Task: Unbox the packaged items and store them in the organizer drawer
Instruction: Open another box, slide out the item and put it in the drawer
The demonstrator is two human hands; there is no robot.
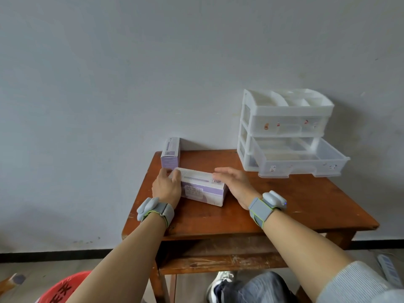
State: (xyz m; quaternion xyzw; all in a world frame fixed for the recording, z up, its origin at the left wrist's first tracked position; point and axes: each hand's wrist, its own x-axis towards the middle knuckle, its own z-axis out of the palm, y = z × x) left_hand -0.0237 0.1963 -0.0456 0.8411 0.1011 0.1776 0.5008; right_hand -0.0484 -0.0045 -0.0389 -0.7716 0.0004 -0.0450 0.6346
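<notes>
A: Left hand, finger state?

B: The fingers [175,174] of the left hand [166,186] are curled over the left end of the lying box [201,189] and grasp it, with the thumb on the far side

A: Right hand?

B: The fingers [220,171] of the right hand [234,184] are straight and held together, released. They lie flat against the right end of the same box, near its barcode label. Contact is by the finger surfaces only; nothing is gripped

A: Position of the box?

B: It lies on its long side on the wooden table [284,204], in the near-left part of the top, between the two hands. It is white and lilac, with its flaps shut

A: Other task items?

B: A second lilac box [170,153] stands upright at the far-left corner of the table, just behind the left hand. The white plastic organizer [284,114] stands at the far-right corner, against the wall. Its upper drawer [286,125] is pushed in; its lower drawer [306,162] is pulled out toward the person. Drawer contents cannot be determined

A: Further out?

B: Each wrist carries a grey band with a pale module: left wristband [156,209], right wristband [266,204]. Below the table edge, a red stool [65,287] shows at lower left and a shoe [220,283] at centre
</notes>
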